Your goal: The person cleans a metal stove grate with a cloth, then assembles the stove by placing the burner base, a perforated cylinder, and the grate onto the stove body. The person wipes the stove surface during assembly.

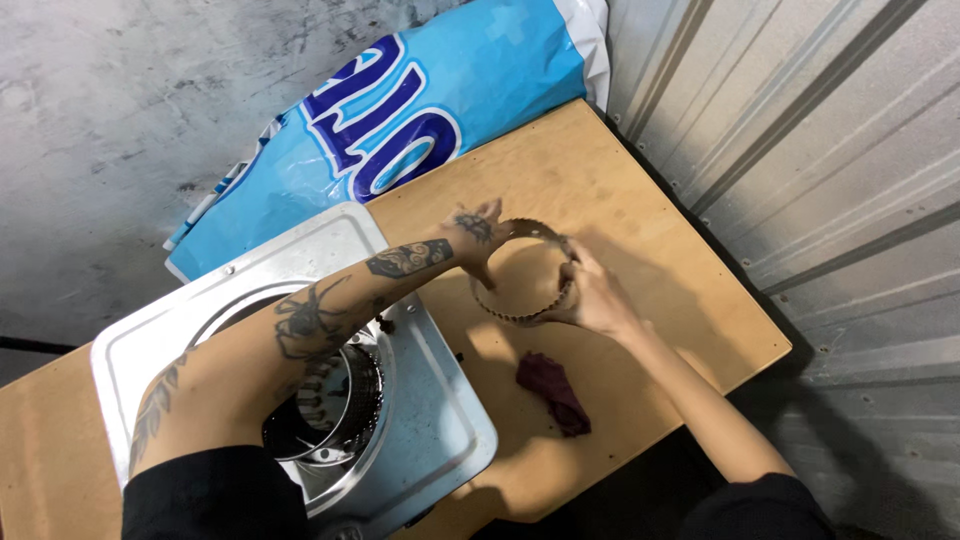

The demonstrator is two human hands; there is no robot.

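Observation:
A thin metal ring (505, 316) with a notched, toothed edge rests on the plywood table (620, 200), near its middle. My left hand (478, 240) grips the ring's far left side. My right hand (592, 292) holds its right side, fingers curled over the rim. My tattooed left forearm reaches across a square silver metal housing (440, 420) that has a round opening holding a perforated dark cylindrical part (350, 400).
A dark red rag (555, 390) lies on the table below the ring. A large blue and white plastic bag (420, 110) leans at the table's far edge. Corrugated metal wall (820, 150) runs along the right; concrete floor (120, 130) lies to the left.

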